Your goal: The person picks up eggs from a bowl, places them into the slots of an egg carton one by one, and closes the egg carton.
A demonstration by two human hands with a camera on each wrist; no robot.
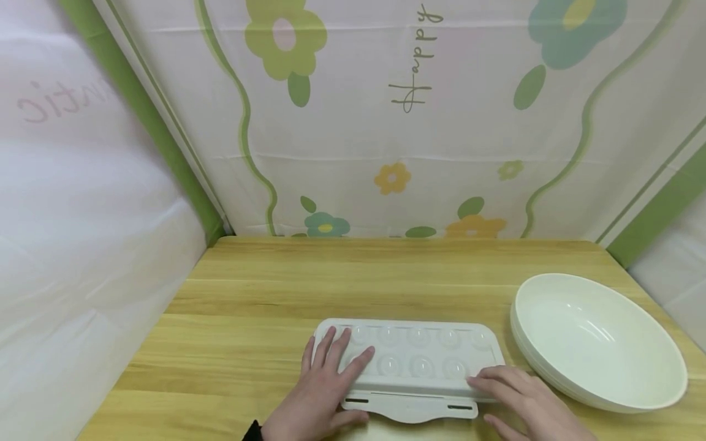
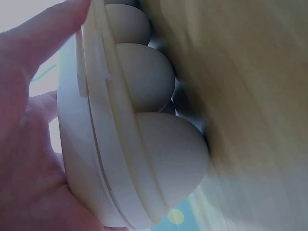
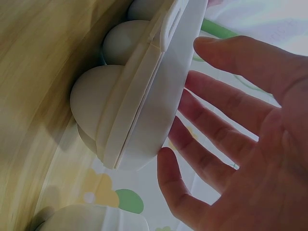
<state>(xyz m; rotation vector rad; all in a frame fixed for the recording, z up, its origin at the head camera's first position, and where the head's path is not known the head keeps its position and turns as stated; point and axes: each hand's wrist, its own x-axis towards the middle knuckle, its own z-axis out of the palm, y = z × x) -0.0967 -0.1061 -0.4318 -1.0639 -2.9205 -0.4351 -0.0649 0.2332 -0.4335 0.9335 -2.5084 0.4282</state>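
A white lidded egg box lies lengthwise across the front of the table, its lid down and dotted with rounded bumps. Along its near side a latch flap with two slots sticks out toward me. My left hand rests on the left end of the lid, fingers spread and thumb by the front edge. At the right front corner, the fingertips of my right hand touch the lid, with the fingers slightly bent. Rounded egg cups bulge from the underside in both wrist views. What is inside is hidden.
A large white bowl stands to the right of the box, close to my right hand. The wooden table reaches back to a flower-printed cloth, and white cloth also hangs at both sides.
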